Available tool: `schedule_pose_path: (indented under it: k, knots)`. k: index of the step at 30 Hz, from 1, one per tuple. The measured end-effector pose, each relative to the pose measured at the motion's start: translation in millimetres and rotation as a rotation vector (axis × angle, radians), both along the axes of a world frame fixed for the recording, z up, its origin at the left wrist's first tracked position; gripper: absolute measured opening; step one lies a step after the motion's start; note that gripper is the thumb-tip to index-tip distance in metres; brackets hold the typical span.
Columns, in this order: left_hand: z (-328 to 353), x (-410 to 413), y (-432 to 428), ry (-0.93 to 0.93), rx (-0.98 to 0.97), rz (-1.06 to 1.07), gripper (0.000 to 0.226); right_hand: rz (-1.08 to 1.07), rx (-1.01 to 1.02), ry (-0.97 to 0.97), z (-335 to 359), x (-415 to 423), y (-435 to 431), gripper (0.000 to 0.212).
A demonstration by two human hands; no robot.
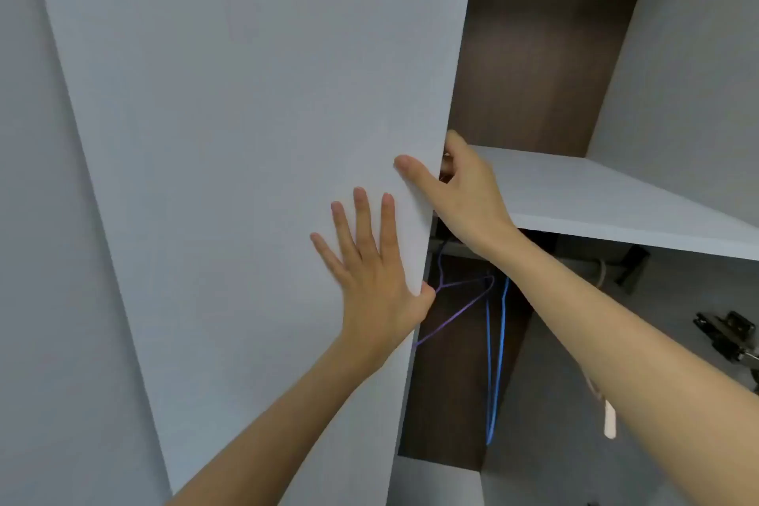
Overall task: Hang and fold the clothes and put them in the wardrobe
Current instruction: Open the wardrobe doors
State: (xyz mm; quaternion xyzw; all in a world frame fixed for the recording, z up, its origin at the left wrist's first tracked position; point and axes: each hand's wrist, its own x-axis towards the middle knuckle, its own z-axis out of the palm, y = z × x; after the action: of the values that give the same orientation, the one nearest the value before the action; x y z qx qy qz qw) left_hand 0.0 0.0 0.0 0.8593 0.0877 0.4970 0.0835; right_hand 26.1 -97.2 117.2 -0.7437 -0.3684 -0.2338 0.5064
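The wardrobe door (246, 115) was plain pale grey-white with no pattern, and the shelf (595, 197) matched it. The back panel (534, 53) was dark brown. One purple hanger (460, 312) hung beside a blue hanger (495, 362). The hinge (727, 335) looked black, though it was blurred.

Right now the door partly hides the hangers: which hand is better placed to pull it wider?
Right, probably. The right hand curls round the edge of the door; the left hand lies flat on its face, fit for pushing.

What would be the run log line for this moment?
left hand: flat on wardrobe door | right hand: grips door edge | wire hangers: bare
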Motion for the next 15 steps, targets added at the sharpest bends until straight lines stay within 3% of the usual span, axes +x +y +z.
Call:
schedule_pose_path:
  k: [9,15]
  knots:
    - [10.0,-62.4,-14.5,0.199,-0.098,-0.084,0.123,-0.041,0.063,-0.062,-6.0,-50.9,-4.7,0.026]
    - [4.6,-162.3,-6.2,0.144,-0.189,-0.208,0.118,0.012,0.046,-0.199,-7.3,-135.7,1.8,0.027]
